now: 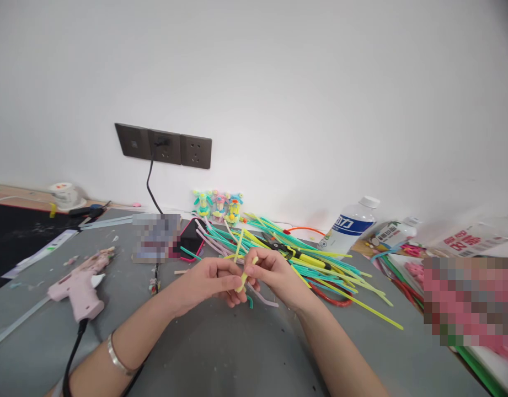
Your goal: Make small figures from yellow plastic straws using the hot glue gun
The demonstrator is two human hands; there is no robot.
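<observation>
Both hands meet above the front of the grey table. My left hand (221, 282) is closed in a pinch on the lower end of a short, bent yellow pipe cleaner (249, 272). At its upper part, my right hand (267, 270) pinches the same piece between thumb and fingers. A longer pale yellow stem rises behind the fingers; whether it joins the held piece I cannot tell. Just beyond the hands lies a loose pile of teal, yellow and lilac pipe cleaners (361, 280). Pliers with yellow handles (309, 259) rest among them.
A pink hot glue gun (80, 292) lies at left, its cord running toward me. A phone (190, 241), several small pipe-cleaner figures (203, 205) and a white bottle (349, 226) stand or lie toward the wall. Wall sockets (165, 146) hold a plugged-in black cord.
</observation>
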